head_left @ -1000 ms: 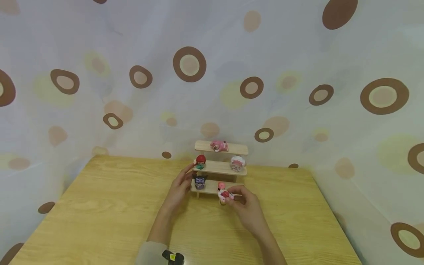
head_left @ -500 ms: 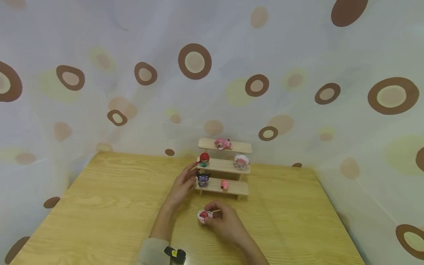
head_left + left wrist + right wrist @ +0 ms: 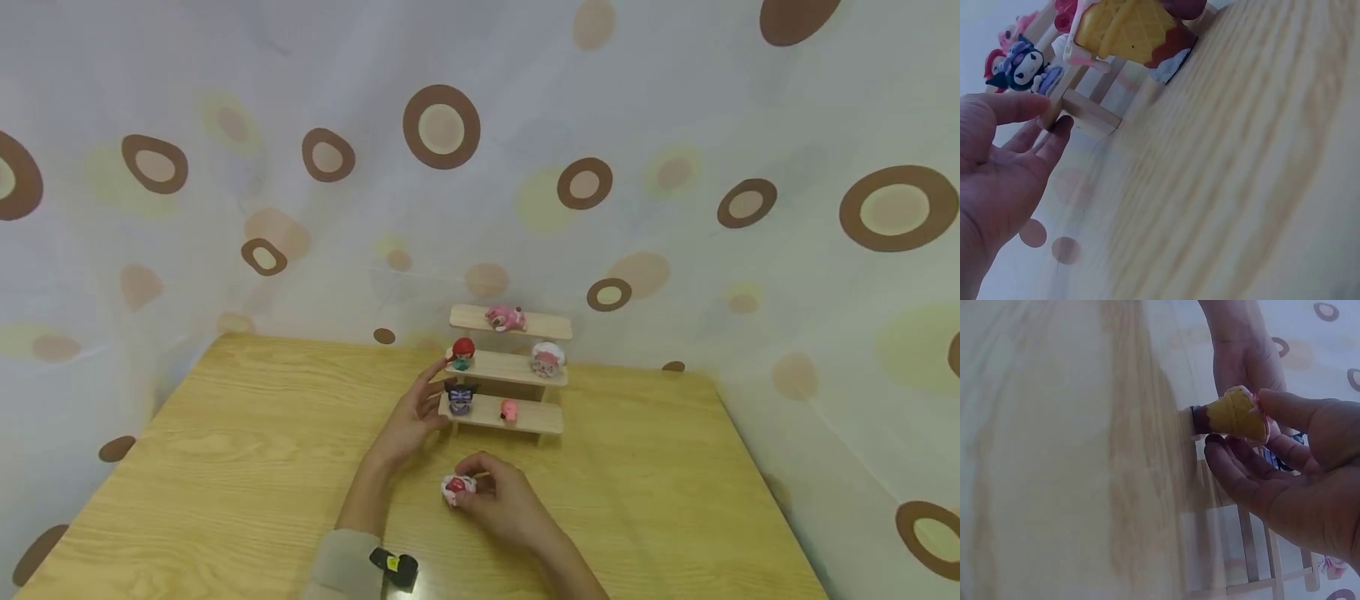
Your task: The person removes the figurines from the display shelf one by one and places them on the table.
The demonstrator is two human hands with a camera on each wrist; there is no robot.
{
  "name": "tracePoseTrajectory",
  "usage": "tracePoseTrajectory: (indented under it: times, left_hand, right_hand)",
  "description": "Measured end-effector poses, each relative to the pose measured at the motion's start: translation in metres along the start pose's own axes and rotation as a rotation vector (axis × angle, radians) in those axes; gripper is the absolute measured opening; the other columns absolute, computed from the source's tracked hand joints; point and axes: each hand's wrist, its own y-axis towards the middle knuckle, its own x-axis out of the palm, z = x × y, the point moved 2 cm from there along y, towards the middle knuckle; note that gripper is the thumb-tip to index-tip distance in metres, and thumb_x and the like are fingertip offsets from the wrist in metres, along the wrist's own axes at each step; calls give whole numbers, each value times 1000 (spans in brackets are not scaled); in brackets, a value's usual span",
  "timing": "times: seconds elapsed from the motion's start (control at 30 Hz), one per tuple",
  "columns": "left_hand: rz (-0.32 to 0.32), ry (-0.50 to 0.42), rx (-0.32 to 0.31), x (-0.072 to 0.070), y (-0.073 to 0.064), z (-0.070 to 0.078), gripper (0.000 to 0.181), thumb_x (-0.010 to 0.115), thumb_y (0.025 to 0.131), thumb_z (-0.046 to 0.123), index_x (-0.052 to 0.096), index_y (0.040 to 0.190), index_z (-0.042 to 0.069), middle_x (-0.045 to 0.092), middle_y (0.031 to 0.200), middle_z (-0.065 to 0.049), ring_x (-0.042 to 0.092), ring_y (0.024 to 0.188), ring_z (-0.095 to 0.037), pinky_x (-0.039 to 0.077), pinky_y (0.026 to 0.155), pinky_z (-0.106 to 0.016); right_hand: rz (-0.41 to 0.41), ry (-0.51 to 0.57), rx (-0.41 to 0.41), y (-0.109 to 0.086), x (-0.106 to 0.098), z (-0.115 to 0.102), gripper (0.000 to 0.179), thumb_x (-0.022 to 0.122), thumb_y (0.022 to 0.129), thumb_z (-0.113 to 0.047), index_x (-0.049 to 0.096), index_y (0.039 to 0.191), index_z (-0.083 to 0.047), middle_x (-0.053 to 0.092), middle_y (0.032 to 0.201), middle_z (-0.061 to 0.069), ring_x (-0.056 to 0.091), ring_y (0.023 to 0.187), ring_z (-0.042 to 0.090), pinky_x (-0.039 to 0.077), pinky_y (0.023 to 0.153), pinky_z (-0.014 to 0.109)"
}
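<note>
My right hand (image 3: 504, 500) pinches a toy ice-cream cone (image 3: 454, 487) between thumb and fingers, in front of the shelf. In the right wrist view the cone's yellow waffle side (image 3: 1235, 417) and dark base show; whether the base touches the table I cannot tell. My left hand (image 3: 407, 427) grips the left end of the small three-tier wooden shelf (image 3: 483, 413). In the left wrist view the thumb (image 3: 1025, 107) lies against the board's end, with fingers below. Close by on the lowest tier sits a black-eared figurine (image 3: 460, 399).
A small pink figurine (image 3: 509, 410) shares the lowest tier. On the middle tier are a red-haired figurine (image 3: 462, 353) and a white-and-pink one (image 3: 547, 359). A pink figurine (image 3: 506, 317) lies on the top tier. A patterned curtain (image 3: 337, 217) rises behind the wooden table (image 3: 262, 433).
My right hand has carried the toy cone from before the lowest tier down and leftward toward the table, then barely moved. The left hand stays at the shelf's end. The view has shifted slightly.
</note>
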Motion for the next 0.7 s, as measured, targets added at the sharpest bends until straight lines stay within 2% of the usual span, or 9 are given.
tracePoseTrajectory:
  times: [0.1, 0.17, 0.33, 0.4, 0.47, 0.57, 0.7]
  left_hand:
    - [-14, 23, -8, -2, -1, 0, 93, 58, 95, -18, 31, 166, 34, 44, 159, -22, 46, 146, -43, 41, 124, -54]
    - [-29, 29, -5, -4, -1, 0, 94, 59, 94, -19, 31, 166, 35, 44, 158, -21, 48, 145, -42, 43, 123, -52]
    - [-47, 42, 7, -4, -3, 0, 98, 59, 92, -22, 30, 167, 33, 42, 158, -22, 50, 144, -40, 46, 122, -48]
    - [-44, 48, 8, -4, -3, 0, 98, 60, 92, -22, 31, 167, 34, 41, 159, -21, 50, 143, -40, 45, 122, -49]
    - [-40, 57, 6, -5, -4, 0, 97, 61, 93, -21, 31, 166, 35, 40, 160, -20, 49, 144, -41, 43, 123, -50]
    - [-35, 58, 3, -5, -4, 1, 97, 63, 94, -20, 32, 165, 38, 40, 160, -20, 48, 145, -41, 39, 126, -50]
    - [-24, 67, 5, -6, -4, 1, 97, 64, 93, -19, 33, 165, 39, 42, 158, -21, 49, 145, -42, 39, 125, -50]
  right_hand:
    - [8, 24, -5, 0, -8, 2, 32, 78, 97, -17, 68, 124, -3, 70, 124, 13, 71, 110, 28, 64, 94, 42]
    - [54, 47, -5, 0, -17, 2, 32, 76, 98, -15, 67, 126, 0, 70, 124, 17, 71, 110, 29, 65, 94, 39]
    - [318, 55, -39, -2, -48, 5, 16, 75, 99, -6, 72, 114, -3, 74, 108, 9, 72, 99, 20, 64, 83, 23]
    - [415, 47, -61, -4, -60, 7, 13, 75, 98, -4, 73, 110, -5, 75, 104, 6, 71, 96, 18, 64, 81, 21]
    - [475, 49, -74, -5, -69, 8, 12, 75, 98, -3, 73, 109, -4, 75, 104, 8, 72, 97, 19, 64, 82, 20]
    - [523, 43, -89, -3, -78, 10, 15, 75, 97, -3, 71, 112, 0, 74, 108, 12, 72, 100, 23, 64, 85, 20]
    - [537, 36, -79, 3, -79, 14, 26, 77, 96, -4, 69, 120, 2, 72, 118, 17, 71, 109, 30, 64, 92, 26]
